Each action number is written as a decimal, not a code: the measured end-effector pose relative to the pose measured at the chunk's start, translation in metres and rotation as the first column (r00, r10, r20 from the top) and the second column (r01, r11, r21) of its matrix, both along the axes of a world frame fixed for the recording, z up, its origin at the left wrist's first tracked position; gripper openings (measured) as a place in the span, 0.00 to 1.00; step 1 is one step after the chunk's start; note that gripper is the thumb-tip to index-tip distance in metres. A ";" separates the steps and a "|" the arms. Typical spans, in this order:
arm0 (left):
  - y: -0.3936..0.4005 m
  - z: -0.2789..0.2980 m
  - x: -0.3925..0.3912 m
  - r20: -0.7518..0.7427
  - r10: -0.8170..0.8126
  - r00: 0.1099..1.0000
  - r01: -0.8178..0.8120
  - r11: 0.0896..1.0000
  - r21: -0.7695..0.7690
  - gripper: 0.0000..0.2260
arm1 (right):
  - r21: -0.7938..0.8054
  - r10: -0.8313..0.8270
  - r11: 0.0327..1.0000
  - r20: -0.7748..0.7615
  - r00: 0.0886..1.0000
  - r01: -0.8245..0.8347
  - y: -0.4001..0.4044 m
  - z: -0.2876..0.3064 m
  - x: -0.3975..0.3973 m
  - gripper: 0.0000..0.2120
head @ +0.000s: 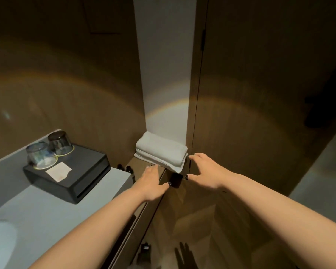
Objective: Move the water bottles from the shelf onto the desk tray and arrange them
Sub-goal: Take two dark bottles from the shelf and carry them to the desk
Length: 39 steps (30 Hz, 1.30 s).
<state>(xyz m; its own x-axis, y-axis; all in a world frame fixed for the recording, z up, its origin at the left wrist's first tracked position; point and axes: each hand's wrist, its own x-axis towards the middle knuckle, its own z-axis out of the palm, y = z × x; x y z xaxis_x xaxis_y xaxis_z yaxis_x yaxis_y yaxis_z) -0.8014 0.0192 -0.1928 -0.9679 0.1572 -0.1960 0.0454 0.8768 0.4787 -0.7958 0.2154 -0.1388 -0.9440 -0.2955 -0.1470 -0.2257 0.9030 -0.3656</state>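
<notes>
Here | both hands spread | near folded towel

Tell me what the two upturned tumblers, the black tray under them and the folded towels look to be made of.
Tumblers: likely clear glass, perhaps tinted; you see through them and they catch highlights.
Black tray: smooth matte black, probably plastic or lacquered wood; the look leaves it open.
Folded towels: soft white cloth, apparently terry cotton, with rounded folds and no shine.
</notes>
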 end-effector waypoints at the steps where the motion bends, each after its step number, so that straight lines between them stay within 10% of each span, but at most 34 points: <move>1: 0.002 -0.003 -0.008 0.007 0.013 1.000 -0.013 1.000 0.004 0.38 | 0.004 0.020 1.000 0.009 1.000 -0.020 0.001 -0.002 -0.012 0.35; 22: -0.078 -0.083 -0.263 0.209 0.336 0.918 -0.364 0.924 0.117 0.37 | 0.012 0.192 0.980 0.227 0.955 -0.200 -0.077 -0.084 -0.320 0.34; 29: -0.107 -0.103 -0.298 0.280 0.525 0.803 -0.565 0.821 0.080 0.25 | 0.027 0.278 0.954 0.291 0.915 -0.299 -0.115 -0.106 -0.386 0.32; 39: -0.116 -0.124 -0.339 0.348 0.737 0.580 -0.799 0.599 0.063 0.33 | -0.023 0.560 0.807 0.346 0.753 -0.590 -0.158 -0.147 -0.501 0.24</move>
<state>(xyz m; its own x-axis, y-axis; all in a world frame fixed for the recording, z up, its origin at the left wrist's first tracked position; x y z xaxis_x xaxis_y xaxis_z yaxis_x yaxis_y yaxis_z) -1.1401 -0.0971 -0.3165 -0.6547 -0.5576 -0.5103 -0.7515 0.4079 0.5185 -1.2968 0.0576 -0.2857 -0.4934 -0.7394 -0.4581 -0.5955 0.6711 -0.4416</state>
